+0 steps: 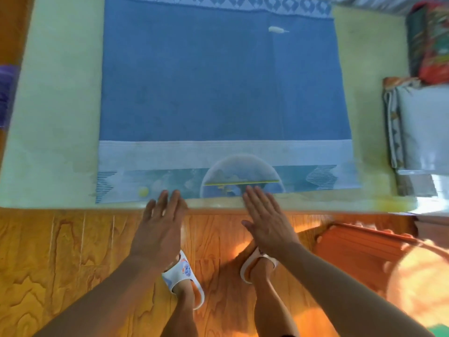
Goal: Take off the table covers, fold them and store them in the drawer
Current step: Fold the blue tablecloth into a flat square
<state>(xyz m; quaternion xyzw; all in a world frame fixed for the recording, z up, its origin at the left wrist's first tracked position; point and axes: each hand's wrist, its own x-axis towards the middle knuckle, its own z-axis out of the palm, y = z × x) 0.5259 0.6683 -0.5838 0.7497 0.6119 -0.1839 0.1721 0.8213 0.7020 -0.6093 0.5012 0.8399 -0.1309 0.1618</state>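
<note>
A blue table cover (pixel 218 88) with pale patterned borders lies flat on a table, over a light green cover (pixel 58 113) that shows on both sides. Both my hands reach to the near edge, fingers straight. My left hand (pixel 160 222) hovers at the table's front edge, its fingertips at the blue cover's hem. My right hand (pixel 264 220) has its fingertips on the blue cover's near border, by a printed half-circle motif. Neither hand grips any cloth.
A stack of folded cloths (pixel 413 132) sits at the table's right end, with a red and green patterned bundle (pixel 432 45) behind it. An orange object (pixel 359 244) stands on the wooden floor (pixel 60 263) at the right. A small white scrap (pixel 277 29) lies on the blue cover.
</note>
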